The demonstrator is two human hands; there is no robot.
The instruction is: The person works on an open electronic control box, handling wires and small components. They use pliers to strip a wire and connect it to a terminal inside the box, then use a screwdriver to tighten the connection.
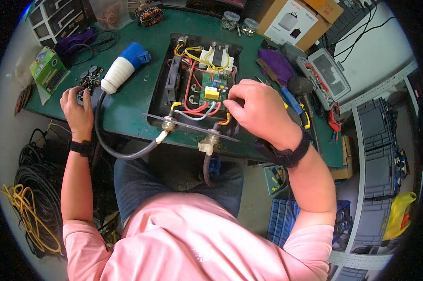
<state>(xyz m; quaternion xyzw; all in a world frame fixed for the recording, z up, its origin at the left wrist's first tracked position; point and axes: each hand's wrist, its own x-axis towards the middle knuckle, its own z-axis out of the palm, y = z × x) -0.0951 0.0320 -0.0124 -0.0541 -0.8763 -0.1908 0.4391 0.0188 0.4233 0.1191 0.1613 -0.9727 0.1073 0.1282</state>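
My left hand (78, 110) rests at the bench's left front with fingers slightly bent and apart, just below small black parts (89, 77). Beside it lies a blue-and-white industrial connector (122, 68) on a thick cable. My right hand (249, 105) is curled at the right side of an open black enclosure (157, 93), its fingertips by a green circuit board (206, 89) with coloured wires; what they hold, if anything, is hidden. A clear front plate (153, 117) carries two cable glands with cables.
On the green bench (131, 37) are a cardboard box (307, 28), lidded jars (230, 21), a purple cloth (279, 63), hand tools (284, 93), a parts case (321, 79) and a green box (49, 68). Grey bins (375, 126) stand right; cable coils (33, 187) lie lower left.
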